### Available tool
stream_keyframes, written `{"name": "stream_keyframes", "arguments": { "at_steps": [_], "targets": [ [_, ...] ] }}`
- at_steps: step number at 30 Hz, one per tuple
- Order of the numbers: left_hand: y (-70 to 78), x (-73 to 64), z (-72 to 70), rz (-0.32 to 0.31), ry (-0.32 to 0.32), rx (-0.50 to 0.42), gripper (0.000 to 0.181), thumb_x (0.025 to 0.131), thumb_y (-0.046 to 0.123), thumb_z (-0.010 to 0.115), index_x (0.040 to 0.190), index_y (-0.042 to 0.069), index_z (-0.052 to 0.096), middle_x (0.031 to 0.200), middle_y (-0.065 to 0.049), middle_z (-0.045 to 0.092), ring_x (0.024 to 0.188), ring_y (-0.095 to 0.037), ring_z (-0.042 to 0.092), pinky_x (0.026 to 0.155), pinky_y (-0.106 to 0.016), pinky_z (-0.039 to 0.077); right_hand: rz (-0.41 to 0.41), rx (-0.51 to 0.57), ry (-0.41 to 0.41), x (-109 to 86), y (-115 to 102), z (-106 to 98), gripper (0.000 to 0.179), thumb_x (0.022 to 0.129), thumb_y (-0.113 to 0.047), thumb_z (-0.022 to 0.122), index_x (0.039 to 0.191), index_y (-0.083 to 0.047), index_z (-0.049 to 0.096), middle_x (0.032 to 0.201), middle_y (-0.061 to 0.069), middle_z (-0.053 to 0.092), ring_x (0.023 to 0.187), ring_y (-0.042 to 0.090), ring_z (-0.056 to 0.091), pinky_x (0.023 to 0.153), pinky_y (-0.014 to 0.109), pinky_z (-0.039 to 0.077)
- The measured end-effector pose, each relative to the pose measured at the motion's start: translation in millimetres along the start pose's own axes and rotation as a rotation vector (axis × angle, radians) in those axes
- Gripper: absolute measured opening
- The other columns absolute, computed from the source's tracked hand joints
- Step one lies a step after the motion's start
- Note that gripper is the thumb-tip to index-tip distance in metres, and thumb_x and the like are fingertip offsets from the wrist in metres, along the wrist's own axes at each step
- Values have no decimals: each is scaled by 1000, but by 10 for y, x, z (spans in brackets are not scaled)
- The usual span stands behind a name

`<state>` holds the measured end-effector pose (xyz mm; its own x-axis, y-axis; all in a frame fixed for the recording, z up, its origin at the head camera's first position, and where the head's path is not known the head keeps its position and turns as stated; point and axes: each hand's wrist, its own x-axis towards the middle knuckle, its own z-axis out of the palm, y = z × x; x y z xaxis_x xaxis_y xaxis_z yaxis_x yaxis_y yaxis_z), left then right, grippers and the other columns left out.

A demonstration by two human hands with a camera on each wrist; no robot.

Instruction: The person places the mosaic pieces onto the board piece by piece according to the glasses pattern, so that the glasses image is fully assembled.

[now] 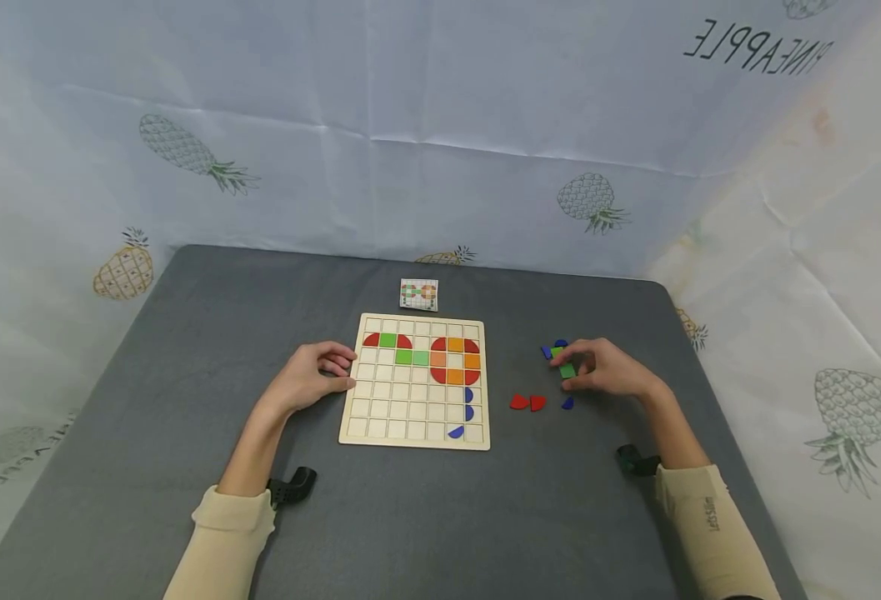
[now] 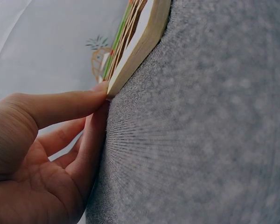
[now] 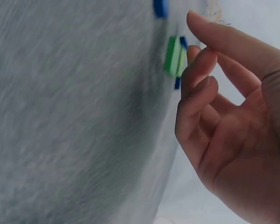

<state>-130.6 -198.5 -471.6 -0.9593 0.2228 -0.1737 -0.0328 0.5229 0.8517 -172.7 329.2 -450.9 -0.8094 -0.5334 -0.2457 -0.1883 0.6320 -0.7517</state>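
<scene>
My left hand [image 1: 311, 375] rests at the left edge of a wooden grid board [image 1: 380, 392], its thumb and index fingertips touching that edge at separate spots. In the left wrist view the thumb [image 2: 70, 103] meets the board's rim [image 2: 140, 53]. Red, green, orange and blue pieces lie on the board, among them a tilted blue half-round [image 1: 456, 432]. Over on the right, my right hand [image 1: 607, 367] hovers with bent, parted fingers around green pieces [image 1: 567, 371]. The right wrist view shows the green pieces [image 3: 171, 56] beyond the fingertips, with nothing gripped. Blue pieces [image 1: 548, 352] lie close by.
Two red pieces [image 1: 537, 403] and a blue piece [image 1: 568, 403] lie between the board and my right forearm. Behind the board is a small pattern card [image 1: 419, 294]. A pineapple-print cloth [image 1: 440, 100] hangs around the grey table [image 1: 440, 517].
</scene>
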Motion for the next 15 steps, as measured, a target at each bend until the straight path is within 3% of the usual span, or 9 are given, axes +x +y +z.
{"name": "stream_keyframes", "arguments": {
  "at_steps": [5,15],
  "targets": [
    [9,0,4,-10,-5,-3,42,92,3,84,131,-5,69,117,-22,71,97,-21,67,81,-24,54,28,-9,22,-19,74,-28,36,94,-6,83,130,-3,75,137,27,65,59,6,53,57,26,43],
    [23,-4,-2,-24,-6,-10,43,92,4,84,132,-5,69,118,-23,71,98,-22,67,81,-24,54,27,-11,33,-7,182,-83,36,93,-8,85,126,-1,75,115,21,72,67,7,59,58,26,45]
  ]
}}
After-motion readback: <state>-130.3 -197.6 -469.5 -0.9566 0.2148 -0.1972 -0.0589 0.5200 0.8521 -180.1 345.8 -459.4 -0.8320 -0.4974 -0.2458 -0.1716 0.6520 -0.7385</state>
